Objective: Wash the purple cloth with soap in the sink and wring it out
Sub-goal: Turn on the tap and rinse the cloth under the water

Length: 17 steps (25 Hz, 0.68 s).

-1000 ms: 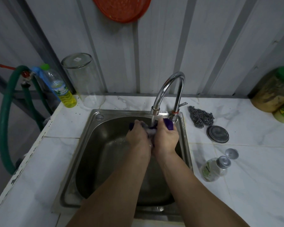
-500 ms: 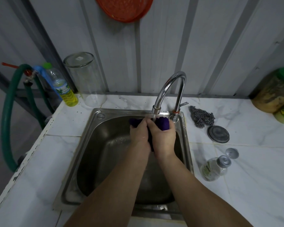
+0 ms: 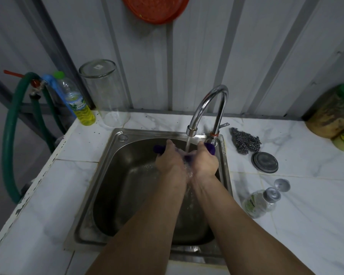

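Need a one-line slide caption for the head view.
Both hands, left hand and right hand, hold the purple cloth under the running faucet over the steel sink.

Sink [image 3: 107, 175] basin open on its left half, both forearms crossing the right half, curved faucet [image 3: 207, 108] arching over the back rim; right counter crowded by steel scourer [image 3: 245, 141], round lid [image 3: 264, 162] and tipped bottle [image 3: 259, 203]; left counter bare up to the glass jar [image 3: 105, 94] at the wall.
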Tool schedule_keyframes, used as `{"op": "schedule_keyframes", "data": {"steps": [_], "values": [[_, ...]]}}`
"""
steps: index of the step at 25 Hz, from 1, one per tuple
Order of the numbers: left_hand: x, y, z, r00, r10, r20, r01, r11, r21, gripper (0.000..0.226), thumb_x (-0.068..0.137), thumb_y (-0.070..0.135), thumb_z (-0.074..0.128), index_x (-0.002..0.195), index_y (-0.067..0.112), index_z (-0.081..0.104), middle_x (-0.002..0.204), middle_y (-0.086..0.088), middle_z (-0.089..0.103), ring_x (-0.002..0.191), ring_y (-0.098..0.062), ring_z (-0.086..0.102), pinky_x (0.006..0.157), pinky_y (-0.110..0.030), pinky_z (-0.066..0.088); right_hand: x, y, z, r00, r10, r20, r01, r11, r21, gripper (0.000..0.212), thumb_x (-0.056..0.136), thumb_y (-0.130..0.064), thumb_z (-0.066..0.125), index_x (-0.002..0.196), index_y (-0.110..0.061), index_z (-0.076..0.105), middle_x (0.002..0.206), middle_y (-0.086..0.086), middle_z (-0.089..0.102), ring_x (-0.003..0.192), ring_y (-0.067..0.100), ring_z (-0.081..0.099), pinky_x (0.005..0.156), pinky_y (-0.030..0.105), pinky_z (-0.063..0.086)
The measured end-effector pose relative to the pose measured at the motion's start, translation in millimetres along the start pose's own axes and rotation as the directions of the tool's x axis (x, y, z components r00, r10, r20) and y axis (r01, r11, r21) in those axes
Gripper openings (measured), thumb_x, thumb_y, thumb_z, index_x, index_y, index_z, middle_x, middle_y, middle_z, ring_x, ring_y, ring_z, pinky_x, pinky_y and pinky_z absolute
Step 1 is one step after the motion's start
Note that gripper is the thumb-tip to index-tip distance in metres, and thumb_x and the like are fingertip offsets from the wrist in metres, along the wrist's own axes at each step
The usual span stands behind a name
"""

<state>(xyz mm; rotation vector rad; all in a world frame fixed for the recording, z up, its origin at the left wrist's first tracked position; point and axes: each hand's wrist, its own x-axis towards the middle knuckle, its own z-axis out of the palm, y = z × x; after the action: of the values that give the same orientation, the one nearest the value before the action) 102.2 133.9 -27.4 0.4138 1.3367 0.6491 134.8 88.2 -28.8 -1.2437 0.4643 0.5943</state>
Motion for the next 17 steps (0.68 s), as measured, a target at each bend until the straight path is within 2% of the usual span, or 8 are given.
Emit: {"op": "schedule_keyframes", "data": {"steps": [2, 5, 8, 10, 12, 13, 15, 17], "values": [[1, 3, -1, 1.000, -0.006, -0.018, 0.007, 0.998, 0.061, 0.044, 0.087, 0.054, 0.069, 0.102, 0.013, 0.065, 0.088, -0.005, 0.073, 0.078, -0.023, 0.072, 0.086, -0.041, 0.060, -3, -4, 3, 0.997, 0.072, -0.001, -0.072, 0.997, 0.041, 0.027, 0.094, -0.031, 0.067, 0.081, -0.008, 0.060, 0.075, 0.007, 0.064, 0.070, 0.024, 0.066, 0.080, 0.040, 0.059], [1, 7, -2, 0.989, -0.096, 0.108, 0.103, 0.993, -0.063, 0.052, 0.084, 0.062, 0.065, 0.101, 0.012, 0.062, 0.094, -0.008, 0.067, 0.083, -0.027, 0.068, 0.088, -0.049, 0.059, -9, -4, 5, 0.977, 0.159, 0.141, -0.185, 0.963, 0.196, 0.027, 0.090, -0.033, 0.073, 0.089, -0.009, 0.060, 0.070, 0.006, 0.062, 0.064, 0.026, 0.066, 0.080, 0.058, 0.061], [0, 18, 2, 0.958, -0.122, 0.260, 0.163, 0.977, -0.140, 0.050, 0.085, 0.048, 0.062, 0.120, 0.012, 0.064, 0.112, -0.012, 0.068, 0.100, -0.035, 0.067, 0.089, -0.050, 0.057, -8, 4, 0, 0.959, -0.013, 0.285, -0.038, 0.984, 0.175, 0.022, 0.090, -0.031, 0.072, 0.103, -0.017, 0.063, 0.105, 0.012, 0.071, 0.097, 0.032, 0.071, 0.090, 0.054, 0.058], [-6, 20, 4, 0.968, -0.064, 0.241, 0.084, 0.994, -0.074, 0.032, 0.089, 0.032, 0.062, 0.114, 0.012, 0.066, 0.109, -0.010, 0.069, 0.097, -0.031, 0.067, 0.080, -0.042, 0.057, -10, 7, -1, 0.935, -0.151, 0.322, 0.095, 0.978, 0.184, 0.019, 0.094, -0.029, 0.067, 0.107, -0.016, 0.063, 0.106, 0.013, 0.069, 0.103, 0.030, 0.068, 0.093, 0.046, 0.058], [-9, 18, 6, 0.977, 0.060, 0.205, -0.067, 0.997, 0.031, 0.018, 0.092, 0.014, 0.063, 0.110, 0.015, 0.066, 0.100, -0.010, 0.070, 0.087, -0.027, 0.068, 0.071, -0.037, 0.056, -7, 9, 1, 0.926, -0.219, 0.306, 0.187, 0.973, 0.132, 0.010, 0.095, -0.023, 0.066, 0.100, -0.015, 0.065, 0.091, 0.008, 0.068, 0.091, 0.027, 0.067, 0.089, 0.043, 0.056], [-10, 14, 7, 0.967, 0.124, 0.224, -0.140, 0.988, 0.059, 0.022, 0.091, 0.005, 0.062, 0.110, 0.015, 0.067, 0.096, -0.009, 0.071, 0.083, -0.024, 0.069, 0.070, -0.036, 0.058, -6, 9, 2, 0.928, -0.236, 0.290, 0.216, 0.971, 0.102, 0.002, 0.094, -0.016, 0.066, 0.095, -0.016, 0.065, 0.083, 0.006, 0.067, 0.083, 0.026, 0.065, 0.086, 0.044, 0.055], [-4, 8, 9, 0.947, 0.236, 0.219, -0.266, 0.957, 0.118, 0.030, 0.089, -0.003, 0.059, 0.112, 0.013, 0.070, 0.095, -0.010, 0.074, 0.083, -0.024, 0.072, 0.074, -0.035, 0.061, -3, 8, 2, 0.922, -0.265, 0.281, 0.258, 0.964, 0.063, 0.021, 0.092, -0.001, 0.062, 0.093, -0.022, 0.065, 0.082, 0.006, 0.066, 0.078, 0.024, 0.063, 0.085, 0.045, 0.054], [1, 5, 11, 0.937, 0.311, 0.159, -0.334, 0.931, 0.146, 0.018, 0.092, 0.004, 0.060, 0.105, 0.008, 0.072, 0.091, -0.009, 0.075, 0.084, -0.025, 0.074, 0.071, -0.031, 0.061, -3, 6, 3, 0.926, -0.255, 0.278, 0.238, 0.967, 0.094, 0.038, 0.092, 0.007, 0.058, 0.101, -0.030, 0.066, 0.091, 0.008, 0.069, 0.084, 0.023, 0.066, 0.090, 0.042, 0.055]]}}
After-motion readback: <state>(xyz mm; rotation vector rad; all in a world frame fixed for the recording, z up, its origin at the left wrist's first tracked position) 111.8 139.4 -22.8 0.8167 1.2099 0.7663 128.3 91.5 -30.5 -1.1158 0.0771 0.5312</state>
